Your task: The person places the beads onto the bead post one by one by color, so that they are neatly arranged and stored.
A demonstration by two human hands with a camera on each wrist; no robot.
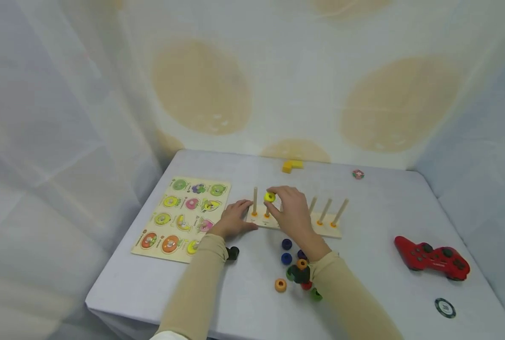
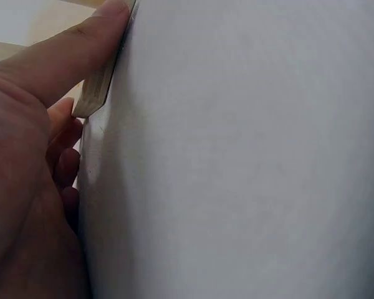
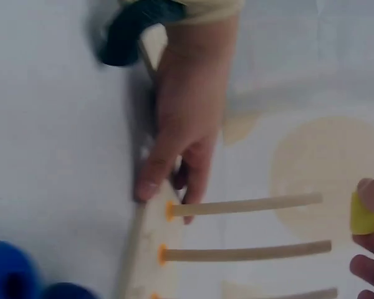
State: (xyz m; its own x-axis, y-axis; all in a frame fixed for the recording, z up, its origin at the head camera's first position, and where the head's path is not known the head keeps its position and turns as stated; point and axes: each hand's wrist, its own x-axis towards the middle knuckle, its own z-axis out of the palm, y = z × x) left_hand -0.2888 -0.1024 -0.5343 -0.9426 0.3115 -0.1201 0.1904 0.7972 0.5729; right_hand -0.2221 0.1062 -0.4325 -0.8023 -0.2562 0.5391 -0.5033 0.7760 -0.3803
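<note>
Grey table [image 1: 384, 208], five pegs, one yellow ring [image 1: 269, 197]

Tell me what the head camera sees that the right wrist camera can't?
Only the head view shows the fruit puzzle, the red gamepad, the orange ring and the yellow block. Only the right wrist view shows the pegs close up from the side. Both show the left hand resting on the peg board, and the right hand pinching a yellow ring.
</note>
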